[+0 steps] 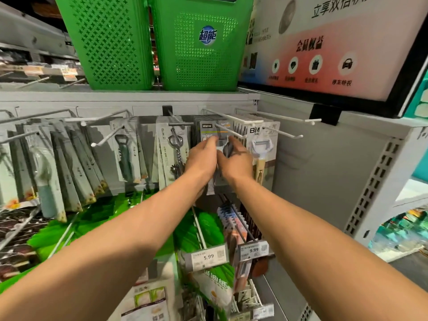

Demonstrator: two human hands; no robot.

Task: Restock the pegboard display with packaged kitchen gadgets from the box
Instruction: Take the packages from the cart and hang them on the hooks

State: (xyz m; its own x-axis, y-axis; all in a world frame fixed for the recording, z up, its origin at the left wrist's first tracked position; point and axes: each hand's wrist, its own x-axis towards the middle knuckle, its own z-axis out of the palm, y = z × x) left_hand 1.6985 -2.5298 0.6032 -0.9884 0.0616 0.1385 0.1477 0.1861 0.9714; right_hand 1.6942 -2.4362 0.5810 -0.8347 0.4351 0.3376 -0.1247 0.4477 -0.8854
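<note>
**Left bay:** long grey-green utensil packs [58,172], crowded on wire pegs, some tilted.

**Next right:** a bare white peg [104,138]. Then a bottle-opener pack [126,156] and corkscrew packs [172,149], hanging straight.

**Centre:**
- The left hand [201,159] and right hand [236,161] are close together, fingers curled onto the upper part of one grey pack [214,181]. Exact finger placement is blurred.
- The pack's lower edge shows beneath the wrists.
- It sits in front of a stack of matching grey packs [207,126], just under the near tip of their peg [229,131].
- Whether the hang hole is over the tip cannot be told.
- The supply box is not in view.

**Right of the hands:** peeler packs [259,144] marked BM. Beyond them is another bare peg [286,133], near the side panel.

**Below:** price tags 5.99 [208,257] and 9.99 [253,250].

**Above:** two green baskets [111,42] on the top shelf.

**Step in hand, as judged:** hanging the grey pack on its peg.

**Handling notes:**
- Keep the card face outward and level, matching the stack.
- Bring the hole to the peg's tip, pass it over, then slide it far along the wire until it meets the stack.
- Use one hand to steady the card's top and the other to guide.
- Avoid knocking the peeler packs just beside.
- Avoid bending the thin card.
</note>
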